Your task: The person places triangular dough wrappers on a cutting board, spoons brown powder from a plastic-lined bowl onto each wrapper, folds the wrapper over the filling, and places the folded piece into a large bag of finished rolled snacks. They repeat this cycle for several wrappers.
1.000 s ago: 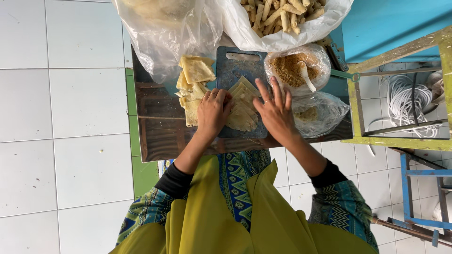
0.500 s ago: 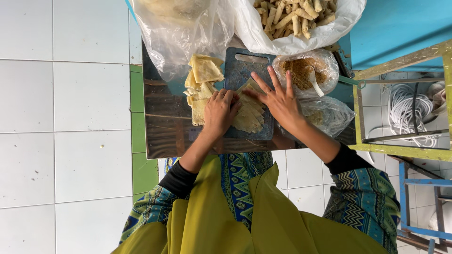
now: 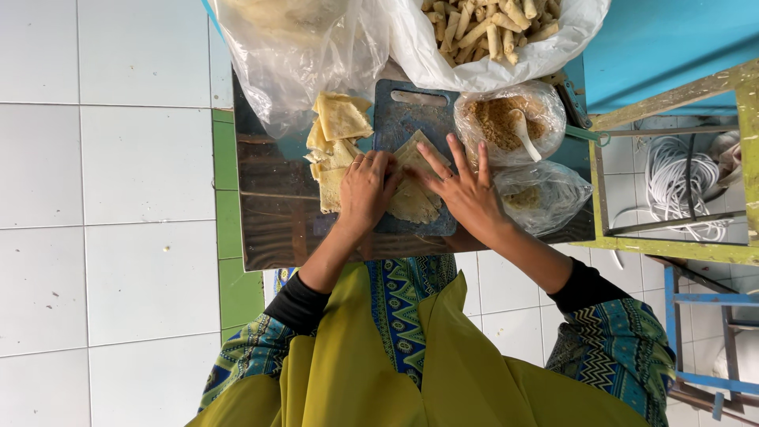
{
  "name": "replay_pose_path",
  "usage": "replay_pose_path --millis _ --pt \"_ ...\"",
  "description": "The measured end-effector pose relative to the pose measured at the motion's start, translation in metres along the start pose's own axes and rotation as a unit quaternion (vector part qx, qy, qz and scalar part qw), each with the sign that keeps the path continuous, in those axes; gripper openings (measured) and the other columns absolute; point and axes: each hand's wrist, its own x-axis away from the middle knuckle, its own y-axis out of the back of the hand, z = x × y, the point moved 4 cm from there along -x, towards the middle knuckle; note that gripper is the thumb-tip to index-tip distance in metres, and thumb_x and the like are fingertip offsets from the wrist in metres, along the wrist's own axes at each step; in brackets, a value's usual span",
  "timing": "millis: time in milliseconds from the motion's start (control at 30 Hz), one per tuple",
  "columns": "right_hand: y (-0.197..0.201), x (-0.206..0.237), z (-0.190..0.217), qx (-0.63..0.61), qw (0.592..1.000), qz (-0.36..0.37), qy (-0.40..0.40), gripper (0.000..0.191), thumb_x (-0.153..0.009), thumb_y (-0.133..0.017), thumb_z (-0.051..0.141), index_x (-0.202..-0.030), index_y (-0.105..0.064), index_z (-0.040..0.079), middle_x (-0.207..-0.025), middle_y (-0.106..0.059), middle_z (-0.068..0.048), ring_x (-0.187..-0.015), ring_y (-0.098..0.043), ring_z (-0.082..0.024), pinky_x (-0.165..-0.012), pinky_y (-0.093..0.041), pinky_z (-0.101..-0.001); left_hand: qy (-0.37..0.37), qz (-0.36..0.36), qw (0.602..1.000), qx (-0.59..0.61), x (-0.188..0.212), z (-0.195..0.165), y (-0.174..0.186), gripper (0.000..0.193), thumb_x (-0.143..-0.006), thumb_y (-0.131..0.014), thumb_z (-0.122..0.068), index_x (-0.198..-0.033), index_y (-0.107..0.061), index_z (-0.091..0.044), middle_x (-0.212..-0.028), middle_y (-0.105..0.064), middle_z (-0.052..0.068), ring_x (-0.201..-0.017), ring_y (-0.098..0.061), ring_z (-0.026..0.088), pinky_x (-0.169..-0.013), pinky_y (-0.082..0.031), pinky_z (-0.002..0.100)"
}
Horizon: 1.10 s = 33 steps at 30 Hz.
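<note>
Both hands have shifted slightly: the left hand (image 3: 365, 186) now presses curled fingers on the pastry wrapper (image 3: 413, 190), right hand (image 3: 466, 190) splayed flat on it, atop the cutting board (image 3: 411, 111); folding continues.

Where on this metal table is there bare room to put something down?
Bare steel on the table, left of the wrapper stack and left hand. Crowded around the cutting board, right hand and filling bags.

Left hand (image 3: 365, 188) seemingly curled, right hand (image 3: 466, 190) flat, fingers spread.
</note>
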Motion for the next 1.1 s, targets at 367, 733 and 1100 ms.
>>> replay_pose_path --millis 367,733,1100 --pt "-0.007 -0.031 -0.012 0.181 0.982 0.015 -0.059 0.098 -0.096 -0.059 0.012 -0.174 -0.01 0.045 -0.178 0.005 -0.004 -0.16 -0.005 -0.042 -0.12 -0.009 -0.0721 0.006 0.015 1.0 0.008 -0.001 -0.002 0.003 0.032 -0.09 -0.075 -0.026 -0.11 -0.058 -0.009 -0.095 -0.065 0.007 -0.091 -0.063 0.03 -0.082 -0.051 0.042" --pt "0.0 -0.016 0.003 0.019 0.993 -0.018 -0.111 0.076 -0.093 -0.054 0.003 -0.166 -0.042 0.022 -0.176 -0.012 -0.008 -0.157 -0.011 -0.046 -0.117 -0.008 -0.0749 0.007 0.014 1.0 0.008 -0.002 -0.001 0.001 0.03 -0.089 -0.076 -0.026 -0.107 -0.059 -0.01 -0.094 -0.066 0.007 -0.092 -0.064 0.03 -0.081 -0.05 0.043" --pt "-0.003 -0.01 -0.008 0.174 0.979 0.003 -0.107 0.061 -0.101 -0.056 0.015 -0.161 -0.046 0.011 -0.179 -0.01 -0.004 -0.161 -0.011 -0.039 -0.121 -0.01 -0.0716 -0.003 0.012 1.0 -0.011 -0.002 0.0 0.0 0.027 -0.091 -0.075 -0.028 -0.104 -0.06 -0.011 -0.094 -0.064 0.007 -0.092 -0.063 0.031 -0.081 -0.05 0.044"
